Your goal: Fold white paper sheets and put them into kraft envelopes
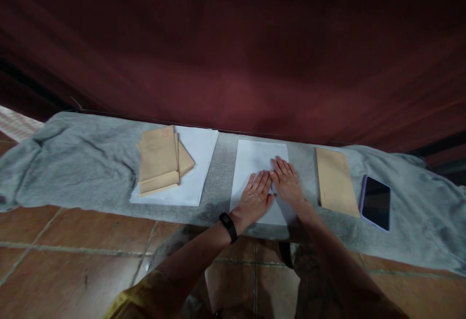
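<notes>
A white sheet of paper [255, 161] lies on a grey cloth-covered bench [83, 163]. My left hand [256, 196] rests flat on the sheet's lower part, fingers stretched out together, a black band on the wrist. My right hand [287, 183] lies flat beside it, fingers extended toward the sheet's far right corner. The two hands touch at the fingers. Neither hand holds anything.
A pile of tan envelopes [162, 159] sits on a stack of white sheets [198, 163] at the left. A single tan envelope [337, 181] and a dark phone [376, 202] lie at the right. A dark red curtain [233, 57] hangs behind; tiled floor [73, 256] lies below.
</notes>
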Available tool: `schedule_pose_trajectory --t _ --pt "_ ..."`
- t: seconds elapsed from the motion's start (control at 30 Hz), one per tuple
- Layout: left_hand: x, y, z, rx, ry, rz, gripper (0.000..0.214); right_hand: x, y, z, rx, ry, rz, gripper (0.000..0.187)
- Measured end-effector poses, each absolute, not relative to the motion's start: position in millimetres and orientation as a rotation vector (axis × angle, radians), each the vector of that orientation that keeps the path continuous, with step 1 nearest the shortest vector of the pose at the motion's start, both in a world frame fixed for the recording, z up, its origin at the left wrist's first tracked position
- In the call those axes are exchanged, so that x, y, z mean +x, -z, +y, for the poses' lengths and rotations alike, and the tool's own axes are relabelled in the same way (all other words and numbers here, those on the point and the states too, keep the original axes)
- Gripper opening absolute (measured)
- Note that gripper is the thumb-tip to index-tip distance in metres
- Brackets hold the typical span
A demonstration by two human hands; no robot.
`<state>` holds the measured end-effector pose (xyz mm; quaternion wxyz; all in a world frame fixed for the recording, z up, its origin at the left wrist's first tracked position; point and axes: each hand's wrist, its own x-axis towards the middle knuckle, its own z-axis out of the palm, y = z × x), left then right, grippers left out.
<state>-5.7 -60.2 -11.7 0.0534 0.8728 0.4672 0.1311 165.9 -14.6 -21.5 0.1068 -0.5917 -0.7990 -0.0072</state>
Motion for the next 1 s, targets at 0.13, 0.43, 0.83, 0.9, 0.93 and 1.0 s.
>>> schedule_pose_trajectory --t 0.13,0.43,0.83,0.9,0.93,1.0 --pt "-4.9 12.0 -65.4 2.715 -0.376 1.306 0.066 176.1 25.6 -7.0 -1.743 0.060 -2.330 0.055" --pt "-5.7 1.1 -84.6 2.804 -0.321 0.978 0.064 196.0 30.9 2.3 -1.842 0.093 -2.294 0.058" --pt "1.0 -4.8 -97.4 2.823 -0.334 0.671 0.067 167.2 23.8 -10.9 -1.644 -0.054 -2.245 0.059" --pt "1.6 -3.6 -100.3 2.817 -0.303 0.647 0.064 155.0 22.8 -17.6 -1.567 -0.097 -2.305 0.057" --pt "1.6 -2.8 -101.4 2.814 -0.291 0.640 0.062 150.1 22.8 -20.7 -1.550 -0.102 -2.337 0.056" --pt "0.7 -2.1 -102.8 2.813 -0.288 0.614 0.059 144.3 23.2 -25.0 -1.531 -0.090 -2.401 0.054"
